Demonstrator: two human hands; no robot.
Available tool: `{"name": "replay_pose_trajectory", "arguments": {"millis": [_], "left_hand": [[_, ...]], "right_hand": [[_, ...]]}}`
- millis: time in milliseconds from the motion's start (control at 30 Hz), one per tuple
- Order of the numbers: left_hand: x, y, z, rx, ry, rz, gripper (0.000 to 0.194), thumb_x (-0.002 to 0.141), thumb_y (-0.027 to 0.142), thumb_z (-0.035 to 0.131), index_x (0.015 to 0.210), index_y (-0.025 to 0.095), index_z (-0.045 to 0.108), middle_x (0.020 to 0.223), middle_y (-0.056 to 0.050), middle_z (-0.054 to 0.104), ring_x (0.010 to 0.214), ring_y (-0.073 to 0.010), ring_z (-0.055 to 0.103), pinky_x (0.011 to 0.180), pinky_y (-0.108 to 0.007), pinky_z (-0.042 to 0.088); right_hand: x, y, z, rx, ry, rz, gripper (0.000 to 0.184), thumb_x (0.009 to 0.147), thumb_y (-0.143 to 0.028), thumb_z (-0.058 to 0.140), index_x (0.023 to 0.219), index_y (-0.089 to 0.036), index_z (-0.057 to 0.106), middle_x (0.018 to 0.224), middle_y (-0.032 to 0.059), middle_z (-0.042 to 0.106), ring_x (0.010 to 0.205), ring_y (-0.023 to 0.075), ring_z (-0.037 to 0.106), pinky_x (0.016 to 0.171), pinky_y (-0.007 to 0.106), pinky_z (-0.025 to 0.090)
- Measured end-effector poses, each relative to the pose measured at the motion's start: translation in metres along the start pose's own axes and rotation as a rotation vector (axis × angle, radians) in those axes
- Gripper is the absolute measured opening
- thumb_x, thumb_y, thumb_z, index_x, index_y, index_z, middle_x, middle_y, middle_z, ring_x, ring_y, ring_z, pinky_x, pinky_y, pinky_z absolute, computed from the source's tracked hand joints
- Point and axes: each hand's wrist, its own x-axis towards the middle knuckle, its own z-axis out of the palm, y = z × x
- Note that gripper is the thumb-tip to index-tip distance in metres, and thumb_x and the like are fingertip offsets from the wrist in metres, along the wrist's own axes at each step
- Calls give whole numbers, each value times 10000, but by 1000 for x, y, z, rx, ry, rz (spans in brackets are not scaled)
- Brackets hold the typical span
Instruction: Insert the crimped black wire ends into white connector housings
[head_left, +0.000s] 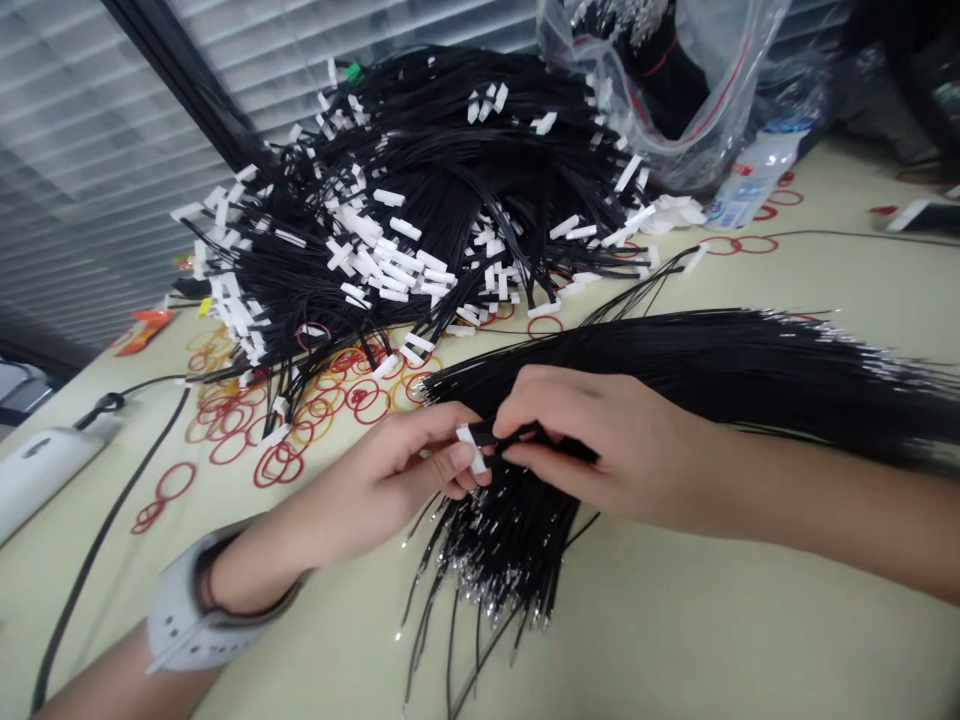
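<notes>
So the biggest thing here is the pale surface [712,620], with slatted blinds [75,150] slanting behind it. Next up is a huge heap of black cables [480,170] at the back, white plugs poking out all over it, plus one green bit near the top. In front and to the right there's a long bundle of black wires [690,370] with shiny metal ends, and another clump of wires [517,530] fans down toward the near side, right under the hands. A clear plastic bag [720,110] sits back right with more dark wires inside. Then the hands: the right hand [600,440] comes in over the bundle, its grip pinched on dark wires just behind a connector, though how many it's got is hidden by the fingers. The left hand [390,480] has its grip clamped on the connector itself, thumb in front, fingers behind. There's a pale strap [217,610] round the left wrist, a white box [49,470] at the left edge, and a small bottle [757,175] beside the bag. Red and yellow rubber bands [232,415] are scattered near the heap. Smallest of the lot, that white connector [471,450] is up off the surface, between both hands.
</notes>
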Motion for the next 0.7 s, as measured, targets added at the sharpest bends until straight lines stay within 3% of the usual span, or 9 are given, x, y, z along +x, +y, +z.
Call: {"name": "replay_pose_trajectory", "arguments": {"millis": [133, 267, 433, 567, 700], "left_hand": [[2, -1, -3, -190, -21, -59, 136, 904, 213, 450, 843, 151, 555, 759, 7, 576, 707, -83, 563, 644, -178, 469], [2, 1, -5, -227, -35, -112, 154, 891, 234, 474, 807, 143, 565, 746, -1, 587, 688, -85, 561, 633, -184, 468], [5, 0, -6, -261, 10, -134, 164, 869, 267, 507, 779, 143, 566, 720, -6, 598, 657, -95, 569, 622, -204, 480], [5, -2, -7, -287, 3, -143, 147, 869, 259, 512, 805, 144, 578, 729, -8, 609, 679, -97, 586, 624, -196, 487], [4, -3, -9, -303, -25, -132, 135, 872, 232, 510, 811, 141, 588, 746, -11, 614, 692, -93, 588, 632, -186, 488]], "right_hand": [[-2, 3, 3, -427, 68, -281, 207, 888, -110, 402, 853, -87, 605, 728, 64, 573, 658, 138, 504, 584, 260, 434], [-3, 3, 5, -663, 196, -473, 272, 878, -83, 359, 809, -79, 622, 694, 91, 634, 592, 164, 544, 547, 298, 457], [-5, 3, 1, -720, 241, -417, 273, 887, -74, 338, 828, -101, 603, 741, 75, 664, 677, 153, 594, 600, 277, 492], [-6, -1, -1, -721, 341, -449, 209, 865, -96, 403, 850, -109, 611, 754, 79, 660, 684, 183, 569, 610, 337, 494], [-5, -2, 5, -704, 266, -461, 230, 850, -86, 412, 823, -69, 640, 662, 84, 636, 570, 177, 523, 513, 337, 465]]}}
